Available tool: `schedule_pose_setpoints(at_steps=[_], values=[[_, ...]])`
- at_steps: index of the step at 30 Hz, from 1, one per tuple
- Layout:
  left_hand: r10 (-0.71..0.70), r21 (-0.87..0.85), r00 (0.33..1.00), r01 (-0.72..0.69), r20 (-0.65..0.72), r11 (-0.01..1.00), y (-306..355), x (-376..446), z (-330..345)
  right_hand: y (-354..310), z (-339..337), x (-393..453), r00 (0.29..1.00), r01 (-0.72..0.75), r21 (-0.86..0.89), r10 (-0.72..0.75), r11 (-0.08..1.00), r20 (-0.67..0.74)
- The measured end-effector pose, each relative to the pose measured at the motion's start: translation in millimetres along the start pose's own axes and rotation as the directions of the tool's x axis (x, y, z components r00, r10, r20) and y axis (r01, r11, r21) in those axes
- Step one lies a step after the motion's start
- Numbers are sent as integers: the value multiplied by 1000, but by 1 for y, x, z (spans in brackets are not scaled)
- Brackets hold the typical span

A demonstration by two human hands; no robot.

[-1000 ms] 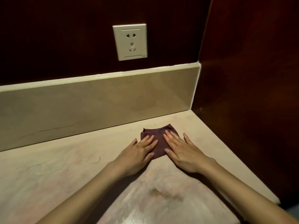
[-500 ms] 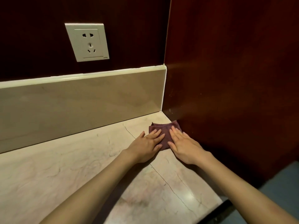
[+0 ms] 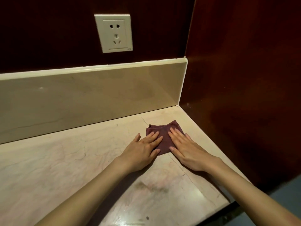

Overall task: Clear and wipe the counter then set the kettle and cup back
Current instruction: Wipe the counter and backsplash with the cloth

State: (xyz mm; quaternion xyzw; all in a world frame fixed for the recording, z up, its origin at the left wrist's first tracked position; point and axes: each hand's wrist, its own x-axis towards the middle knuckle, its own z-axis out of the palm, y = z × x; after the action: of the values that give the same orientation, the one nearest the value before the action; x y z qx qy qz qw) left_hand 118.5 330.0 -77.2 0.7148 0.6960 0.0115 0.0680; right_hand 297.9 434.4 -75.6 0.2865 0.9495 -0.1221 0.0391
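Note:
A small folded maroon cloth point(image 3: 164, 136) lies flat on the pale marble counter point(image 3: 65, 160), a little out from the back right corner. My left hand point(image 3: 143, 149) presses on the cloth's left part with straight fingers. On the cloth's right part my right hand point(image 3: 185, 147) presses flat in the same way. No kettle or cup is in view.
A beige backsplash point(image 3: 81, 101) runs along the back of the counter. A dark red wooden panel point(image 3: 244, 95) walls off the right side. A white wall socket point(image 3: 114, 33) sits above the backsplash. The counter's front right edge point(image 3: 228, 204) drops to a grey floor.
Both hands slid the cloth right to the side panel near the corner, then back to the left and away from it. The hands stay flat on the cloth throughout.

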Motion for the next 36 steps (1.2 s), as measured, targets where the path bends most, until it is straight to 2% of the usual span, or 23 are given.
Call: schedule_pose_setpoints(at_steps=[12, 20, 29, 36], values=[[-136, -52, 991, 136, 2, 989, -54, -139, 3, -126, 29, -6, 984, 179, 42, -179, 983, 11], [-209, -122, 977, 211, 27, 970, -70, -206, 2, -181, 41, -13, 953, 302, 32, -303, 953, 22], [-223, -134, 973, 230, 65, 964, -48, -193, 6, -149, 24, -15, 927, 357, 29, -358, 934, 108], [-183, -147, 982, 187, 42, 971, 11, -128, 8, -71, 12, -33, 956, 275, 48, -278, 960, 96]])
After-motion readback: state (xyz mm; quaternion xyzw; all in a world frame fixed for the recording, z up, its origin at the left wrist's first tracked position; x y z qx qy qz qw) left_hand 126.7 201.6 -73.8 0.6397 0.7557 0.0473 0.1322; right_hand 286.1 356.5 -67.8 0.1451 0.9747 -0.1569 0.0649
